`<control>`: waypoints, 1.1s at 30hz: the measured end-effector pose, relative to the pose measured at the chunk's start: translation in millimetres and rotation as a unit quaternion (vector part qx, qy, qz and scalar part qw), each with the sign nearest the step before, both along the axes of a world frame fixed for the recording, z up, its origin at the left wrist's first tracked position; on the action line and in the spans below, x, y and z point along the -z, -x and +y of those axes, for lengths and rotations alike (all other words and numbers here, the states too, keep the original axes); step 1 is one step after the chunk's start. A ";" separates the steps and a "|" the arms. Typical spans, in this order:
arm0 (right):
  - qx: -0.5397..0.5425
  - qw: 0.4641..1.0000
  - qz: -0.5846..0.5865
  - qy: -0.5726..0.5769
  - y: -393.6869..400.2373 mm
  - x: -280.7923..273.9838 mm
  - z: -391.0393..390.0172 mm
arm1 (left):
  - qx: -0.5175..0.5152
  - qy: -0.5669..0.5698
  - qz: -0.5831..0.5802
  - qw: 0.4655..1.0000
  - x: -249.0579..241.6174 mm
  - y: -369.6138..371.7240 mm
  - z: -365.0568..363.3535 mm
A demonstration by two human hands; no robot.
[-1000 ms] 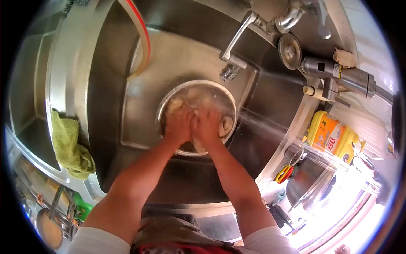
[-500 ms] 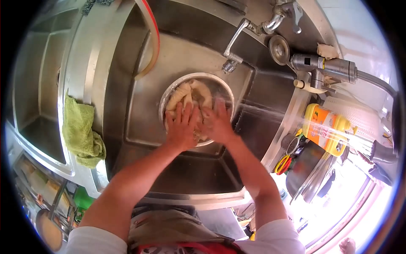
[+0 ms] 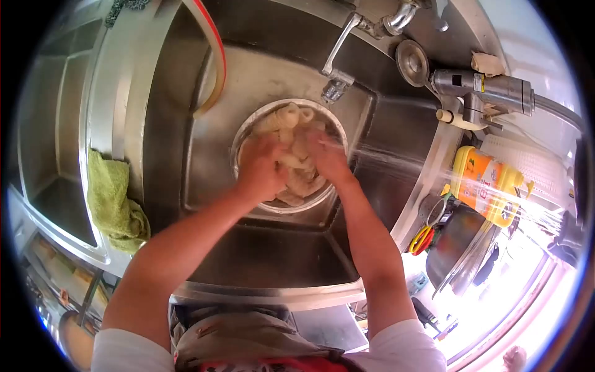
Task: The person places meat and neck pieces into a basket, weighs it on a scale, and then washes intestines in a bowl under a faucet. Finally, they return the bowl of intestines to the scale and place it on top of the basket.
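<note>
Pale pieces (image 3: 301, 181), one bowl (image 3: 235, 154), two hands (image 3: 263, 170) (image 3: 326, 155).

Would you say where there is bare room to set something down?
Sink floor lies bare between the striped hose and the faucet spout, as does the steel ledge beyond the green towel. The metal bowl is crowded with pale food, left hand and right hand. It is also packed around the yellow jug.

Severe glare washes out the lower right; the sink (image 3: 217, 142) is dimmer, with dull reflections. The hands (image 3: 263, 170) show motion blur. Wide-lens distortion curves straight edges, and the corners are black.
</note>
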State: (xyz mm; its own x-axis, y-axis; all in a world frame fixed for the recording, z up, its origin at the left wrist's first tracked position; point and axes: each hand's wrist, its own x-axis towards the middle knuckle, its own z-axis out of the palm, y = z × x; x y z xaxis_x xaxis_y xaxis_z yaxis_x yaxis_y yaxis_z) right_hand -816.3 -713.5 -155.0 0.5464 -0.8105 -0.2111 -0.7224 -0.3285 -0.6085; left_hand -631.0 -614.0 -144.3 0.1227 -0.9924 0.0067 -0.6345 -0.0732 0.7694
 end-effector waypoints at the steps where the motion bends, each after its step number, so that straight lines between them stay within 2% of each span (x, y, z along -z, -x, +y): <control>1: 0.031 0.999 -0.002 -0.042 1.2 5.2 -4.3 | -0.065 -0.072 0.122 0.988 -1.3 -2.8 -6.5; 2: 0.065 0.995 -0.005 -0.082 2.6 10.5 -8.4 | -0.130 -0.144 0.243 0.950 -12.3 -8.1 -18.6; 3: 0.129 0.981 -0.006 -0.146 6.8 32.2 -7.6 | -0.190 -0.216 0.359 0.888 -19.7 -10.2 -28.5; 4: 0.198 0.948 -0.054 -0.243 4.5 42.1 -15.3 | -0.282 -0.342 0.487 0.753 -16.3 -13.1 -45.8; 5: 0.275 0.900 -0.098 -0.324 2.7 52.4 -22.6 | -0.284 -0.357 0.509 0.731 -8.2 -12.7 -63.9; 6: 0.345 0.811 -0.186 -0.434 -9.0 56.9 -35.9 | -0.288 -0.369 0.528 0.708 0.2 -13.2 -80.3; 7: 0.406 0.693 -0.266 -0.533 -19.6 61.5 -41.4 | -0.293 -0.384 0.544 0.686 8.3 -15.4 -89.9; 10: 0.393 0.605 -0.337 -0.605 -42.3 29.5 -42.7 | -0.244 -0.434 0.659 0.564 11.7 -22.6 -94.6; 11: 0.388 0.577 -0.360 -0.622 -43.6 22.8 -44.0 | -0.193 -0.428 0.645 0.603 14.4 -25.0 -90.1; 12: 0.311 0.700 -0.380 -0.519 -37.8 40.9 -41.7 | -0.140 -0.420 0.630 0.638 15.6 -28.3 -83.6; 13: 0.251 0.696 -0.384 -0.552 -28.4 41.5 -42.1 | -0.085 -0.410 0.614 0.669 15.7 -27.0 -78.1; 14: 0.191 0.688 -0.387 -0.583 -19.6 34.3 -43.5 | -0.038 -0.415 0.571 0.707 -38.5 -40.0 -81.2; 15: 0.131 0.676 -0.389 -0.612 -13.2 23.8 -44.3 | -0.033 -0.372 0.511 0.774 -39.3 -33.7 -67.4; 16: 0.142 0.733 -0.336 -0.574 -4.5 9.2 -38.4 | -0.027 -0.321 0.444 0.836 -33.6 -29.9 -53.1; 17: 0.083 0.805 -0.267 -0.523 -5.1 -15.7 -29.6 | -0.021 -0.264 0.374 0.889 -33.9 -27.1 -40.4; 18: 0.026 0.865 -0.190 -0.464 -5.7 -47.0 -17.4 | -0.003 -0.241 0.317 0.917 -43.5 -21.7 -27.3; 20: -0.015 0.944 -0.099 -0.315 0.6 -68.7 18.0 | 0.039 -0.143 0.180 0.972 -25.7 -4.9 1.5; 21: -0.002 0.969 -0.088 -0.232 4.6 -58.6 38.0 | 0.009 -0.138 0.142 0.980 -17.6 7.2 11.9; 22: -0.069 0.997 -0.015 -0.041 7.6 -51.2 44.1 | -0.021 -0.135 0.103 0.985 -9.6 19.3 22.2; 23: -0.031 0.998 0.035 -0.029 10.0 -36.9 53.4 | -0.052 -0.134 0.067 0.987 -1.7 31.4 32.5; 24: 0.006 0.996 0.084 -0.017 10.6 -18.6 63.2 | -0.146 -0.128 0.066 0.979 4.4 44.4 35.5; 25: 0.042 0.991 0.130 -0.003 7.0 -2.0 65.8 | -0.206 -0.178 0.102 0.957 9.9 45.0 27.5; 26: 0.066 0.994 0.091 0.009 0.2 10.1 65.2 | -0.270 -0.223 0.140 0.926 15.0 45.6 19.8; 27: 0.073 0.990 0.119 -0.018 -2.4 29.6 63.7 | -0.335 -0.261 0.175 0.888 19.3 46.0 11.7; 29: 0.090 0.977 0.177 -0.075 -7.8 67.6 55.7 | -0.364 -0.298 0.235 0.850 30.6 37.6 -9.5; 30: 0.114 0.979 0.065 -0.158 -5.9 67.7 50.8 | -0.290 -0.329 0.396 0.806 23.9 22.0 -19.9; 31: 0.138 0.961 -0.048 -0.235 -2.3 58.2 39.7 | -0.216 -0.377 0.529 0.729 16.3 6.0 -30.9; 33: 0.253 0.852 -0.183 -0.420 -0.1 46.5 12.5 | -0.123 -0.410 0.660 0.617 29.2 -11.6 -45.2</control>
